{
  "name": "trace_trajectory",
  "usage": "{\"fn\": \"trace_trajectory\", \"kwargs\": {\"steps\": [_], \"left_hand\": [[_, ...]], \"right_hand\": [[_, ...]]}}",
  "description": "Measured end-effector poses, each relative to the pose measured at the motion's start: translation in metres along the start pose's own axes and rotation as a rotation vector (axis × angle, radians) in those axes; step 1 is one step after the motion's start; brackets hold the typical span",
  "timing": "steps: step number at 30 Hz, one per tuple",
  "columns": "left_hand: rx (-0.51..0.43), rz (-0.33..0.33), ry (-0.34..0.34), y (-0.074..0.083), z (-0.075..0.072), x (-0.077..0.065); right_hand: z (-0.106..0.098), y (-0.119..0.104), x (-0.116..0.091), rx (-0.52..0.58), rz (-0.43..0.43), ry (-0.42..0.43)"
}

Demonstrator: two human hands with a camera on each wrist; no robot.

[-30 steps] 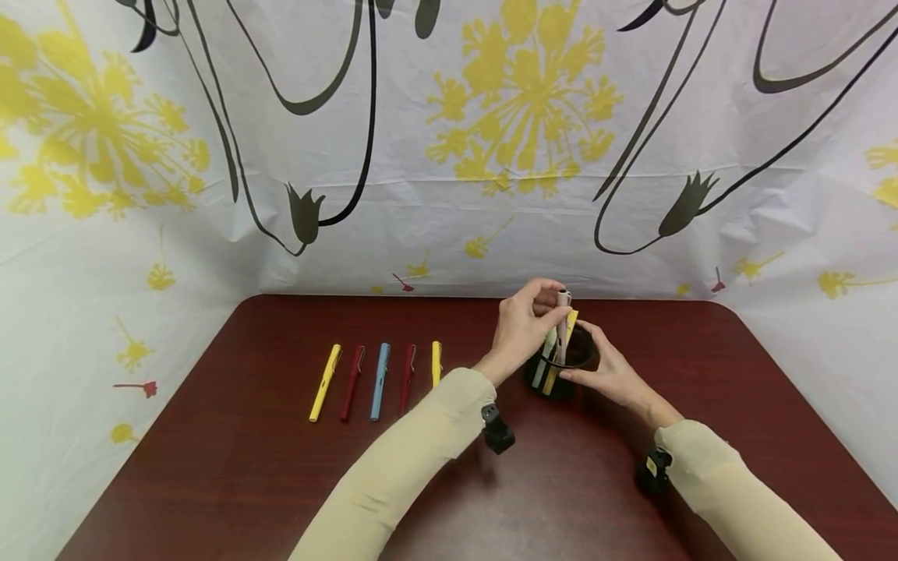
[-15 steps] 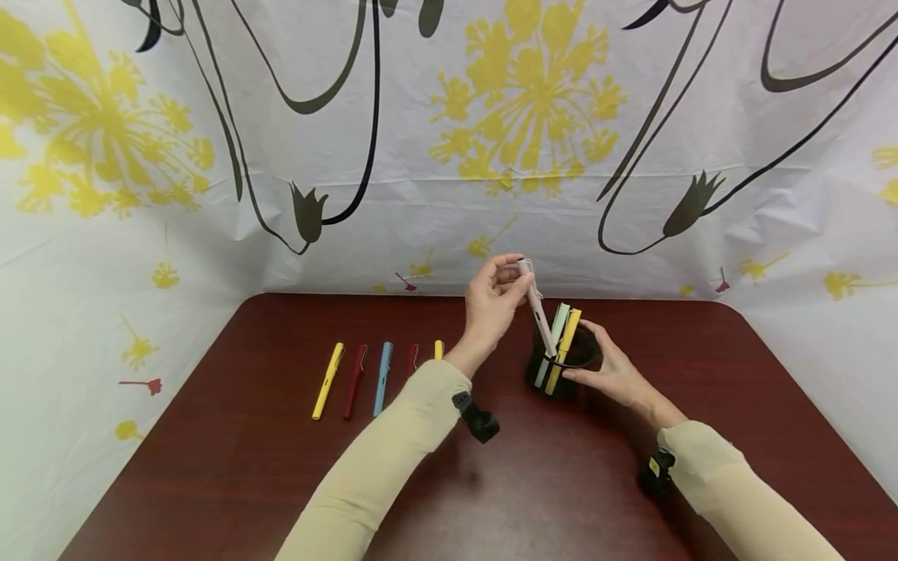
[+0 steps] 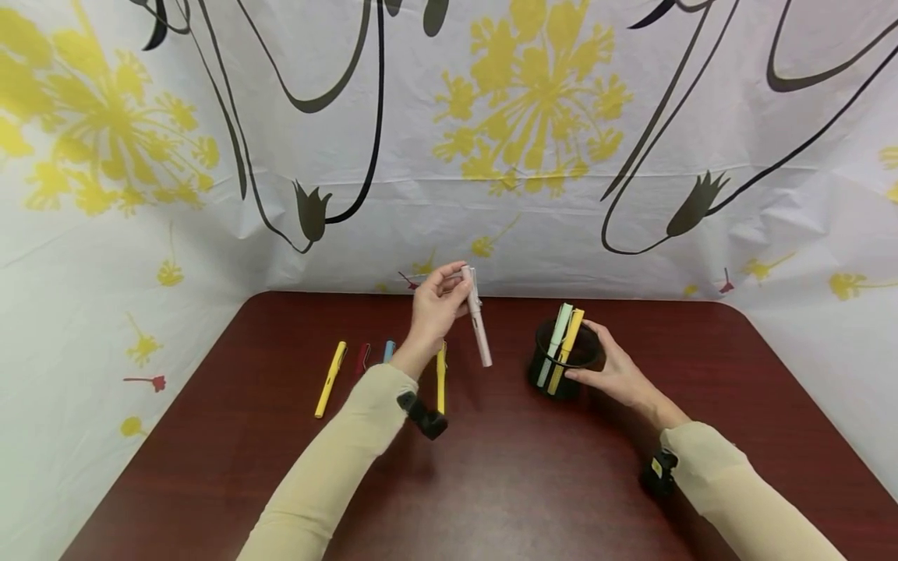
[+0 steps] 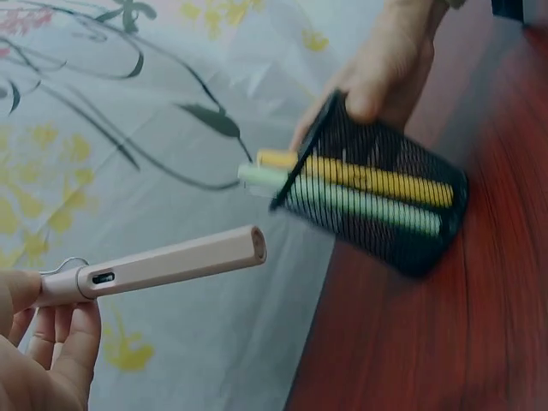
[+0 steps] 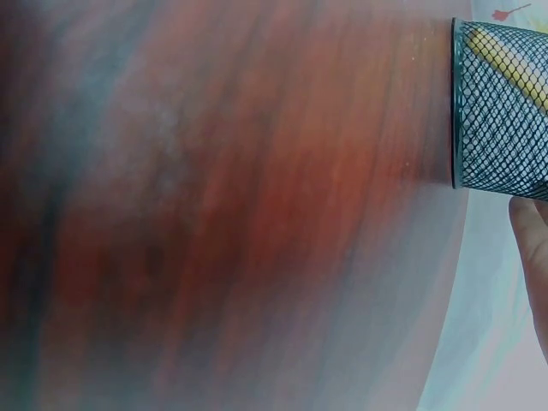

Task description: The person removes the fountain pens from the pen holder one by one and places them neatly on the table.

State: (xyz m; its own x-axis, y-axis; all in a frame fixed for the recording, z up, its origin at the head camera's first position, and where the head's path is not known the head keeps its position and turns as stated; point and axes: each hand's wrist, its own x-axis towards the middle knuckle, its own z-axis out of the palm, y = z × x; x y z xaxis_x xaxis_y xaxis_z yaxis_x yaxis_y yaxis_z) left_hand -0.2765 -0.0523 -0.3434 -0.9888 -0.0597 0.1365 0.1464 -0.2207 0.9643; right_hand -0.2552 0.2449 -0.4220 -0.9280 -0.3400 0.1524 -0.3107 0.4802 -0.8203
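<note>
Between thumb and fingertips, my left hand [image 3: 436, 308] pinches a pale pink pen [image 3: 478, 321] near its clip end. The pen hangs tilted above the table, left of a black mesh pen cup [image 4: 368, 238] and apart from it. My right hand [image 3: 619, 370] holds the cup from its right side, thumb in front and fingers behind near the rim. Inside the cup lean a light green pen [image 3: 560, 331] and a yellow pen [image 3: 571, 335]. In the right wrist view, the mesh cup [image 5: 501, 128] shows only partly, with fingertips [image 5: 531, 231] at it.
Left of the cup lies a row of pens: a yellow pen [image 3: 330, 382], a dark red pen [image 3: 362, 358], a blue pen [image 3: 389, 351] and another yellow pen [image 3: 440, 382]. My left arm covers part of the row. A patterned cloth [image 3: 393, 156] stands behind the dark red-brown table [image 3: 533, 475].
My left hand has drawn the pale pink pen up out of the cup and carried it left, over the row of pens. The right hand stays on the cup.
</note>
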Motion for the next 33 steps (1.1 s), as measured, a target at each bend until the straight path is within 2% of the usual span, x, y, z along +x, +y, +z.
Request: {"fn": "trace_trajectory", "kwargs": {"steps": [7,14,17,26,33], "left_hand": [[0.056,-0.079,0.049,-0.008,-0.039,0.0],[0.177,-0.109,0.058,-0.008,-0.079,-0.005],[0.193,-0.119,0.065,-0.007,-0.098,-0.005],[0.308,-0.203,0.091,-0.005,-0.156,-0.008],[0.423,-0.249,0.082,-0.004,-0.193,-0.011]], "right_hand": [[0.001,0.0,0.0,0.01,-0.012,0.002],[0.001,0.001,0.002,0.001,-0.043,0.016],[0.001,0.001,0.002,0.001,-0.046,0.017],[0.0,0.001,0.001,-0.014,-0.031,0.017],[0.001,0.004,0.002,-0.013,0.001,0.002]]}}
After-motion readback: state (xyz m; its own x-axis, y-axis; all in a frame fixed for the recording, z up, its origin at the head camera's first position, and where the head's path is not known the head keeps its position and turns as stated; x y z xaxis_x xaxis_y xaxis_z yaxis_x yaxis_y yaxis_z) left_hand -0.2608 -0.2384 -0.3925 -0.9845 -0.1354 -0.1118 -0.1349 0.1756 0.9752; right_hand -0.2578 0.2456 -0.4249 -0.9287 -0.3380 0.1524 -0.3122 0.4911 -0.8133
